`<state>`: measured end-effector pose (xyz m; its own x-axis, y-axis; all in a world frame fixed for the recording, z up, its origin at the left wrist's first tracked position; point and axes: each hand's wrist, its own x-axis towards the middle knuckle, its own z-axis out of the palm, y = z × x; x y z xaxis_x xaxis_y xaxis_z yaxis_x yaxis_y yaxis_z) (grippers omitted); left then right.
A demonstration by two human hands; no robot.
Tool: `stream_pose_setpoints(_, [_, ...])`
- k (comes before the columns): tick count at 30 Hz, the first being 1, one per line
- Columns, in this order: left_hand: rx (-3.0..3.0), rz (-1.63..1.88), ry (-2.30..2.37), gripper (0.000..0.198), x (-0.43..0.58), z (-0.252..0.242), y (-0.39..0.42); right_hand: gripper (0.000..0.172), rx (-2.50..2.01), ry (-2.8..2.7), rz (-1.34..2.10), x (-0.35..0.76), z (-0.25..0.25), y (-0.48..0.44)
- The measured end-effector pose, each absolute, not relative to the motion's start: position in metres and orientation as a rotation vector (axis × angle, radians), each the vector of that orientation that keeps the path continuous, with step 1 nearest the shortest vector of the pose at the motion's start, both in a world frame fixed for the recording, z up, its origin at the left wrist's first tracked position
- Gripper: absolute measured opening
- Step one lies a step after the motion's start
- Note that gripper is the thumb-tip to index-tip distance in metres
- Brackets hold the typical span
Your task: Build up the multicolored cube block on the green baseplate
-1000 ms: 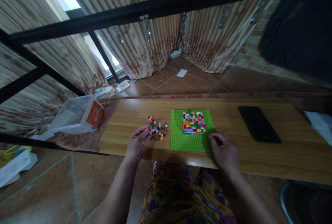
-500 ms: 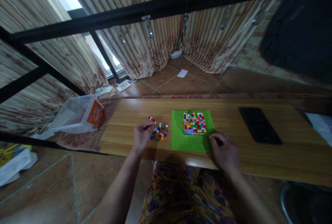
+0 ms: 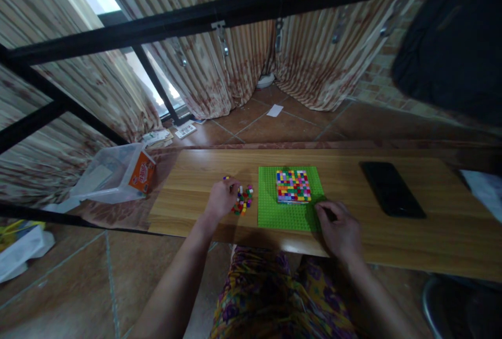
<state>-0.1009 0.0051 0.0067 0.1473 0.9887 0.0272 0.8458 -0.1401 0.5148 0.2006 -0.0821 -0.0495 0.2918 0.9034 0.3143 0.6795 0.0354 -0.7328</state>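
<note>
Small loose bricks (image 3: 245,200) in many colours lie in a heap on the wooden board. My left hand (image 3: 223,198) is over the heap's left side, fingers closed together; whatever is between the fingertips is too small to make out. To the right lies a green baseplate (image 3: 270,216), bearing a block of multicoloured bricks (image 3: 293,187) built in tight rows. My right hand (image 3: 340,226) rests at the plate's right edge, with thumb and forefinger pinched together. Anything in that pinch is hidden.
A black phone (image 3: 392,189) lies on the right of the wooden board (image 3: 341,171). Left of the board, a clear plastic box (image 3: 113,174) with an orange label stands on the floor. A dark metal rail (image 3: 251,7) crosses in front of the curtains.
My left hand has moved right and slightly up, now covering part of the loose bricks. My right hand stays at the baseplate's edge.
</note>
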Motion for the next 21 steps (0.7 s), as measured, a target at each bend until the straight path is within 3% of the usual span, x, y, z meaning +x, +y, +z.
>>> stream_pose_setpoints(7, [2.060,0.485,1.777,0.028,-0.102,0.010,0.004,0.035,-1.700,-1.457,0.324,0.201,-0.048,-0.082])
stream_pose_setpoints(15, [1.970,0.682,1.692,0.029,-0.112,0.001,0.008,0.035,-1.730,-1.456,0.328,0.202,-0.050,-0.083])
stream_pose_setpoints(21, [1.844,0.714,2.003,0.035,-0.135,0.002,0.020,0.034,-1.728,-1.475,0.330,0.203,-0.053,-0.083])
